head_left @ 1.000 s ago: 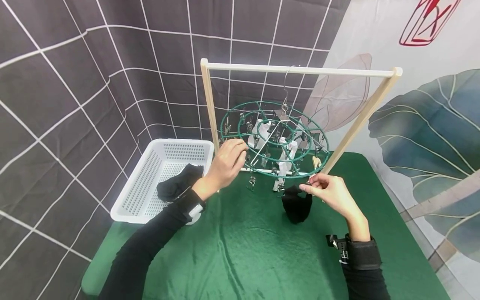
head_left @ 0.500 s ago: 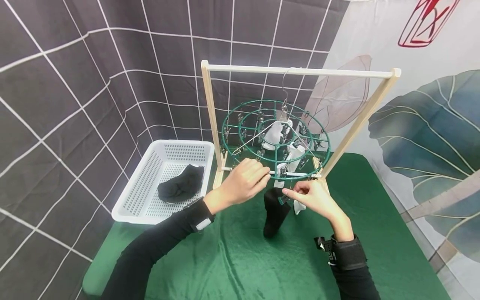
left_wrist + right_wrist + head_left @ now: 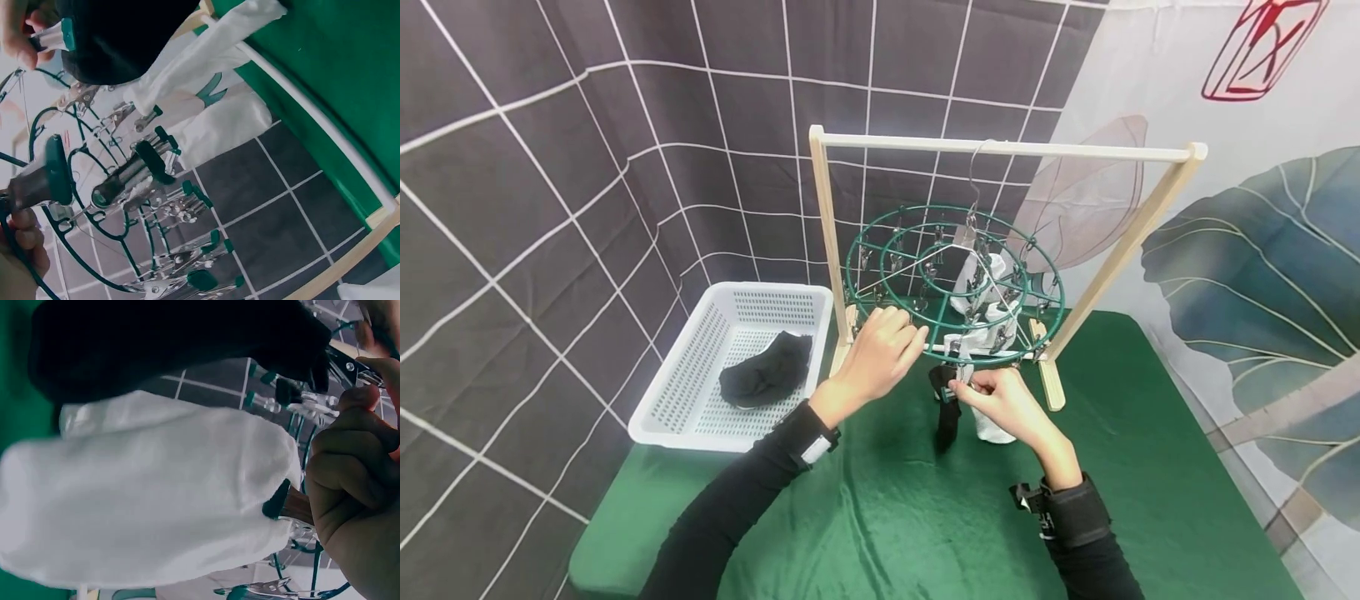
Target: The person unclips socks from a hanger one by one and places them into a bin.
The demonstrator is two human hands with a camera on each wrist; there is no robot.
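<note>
A green-covered counter (image 3: 887, 517) carried a wooden rack (image 3: 917, 143), and from its bar hung a round green hanger (image 3: 1063, 292). Left of the rack stood a white basket (image 3: 767, 300) with a dark sock (image 3: 767, 371) inside. White socks (image 3: 144, 494) hung clipped to the hanger's right part. The left hand (image 3: 880, 350) curled its fingers round the hanger's near-left rim. The black sock (image 3: 156, 350) hung beneath the near rim, where the right hand (image 3: 1007, 404) pinched a metal clip (image 3: 53, 39) at its edge.
</note>
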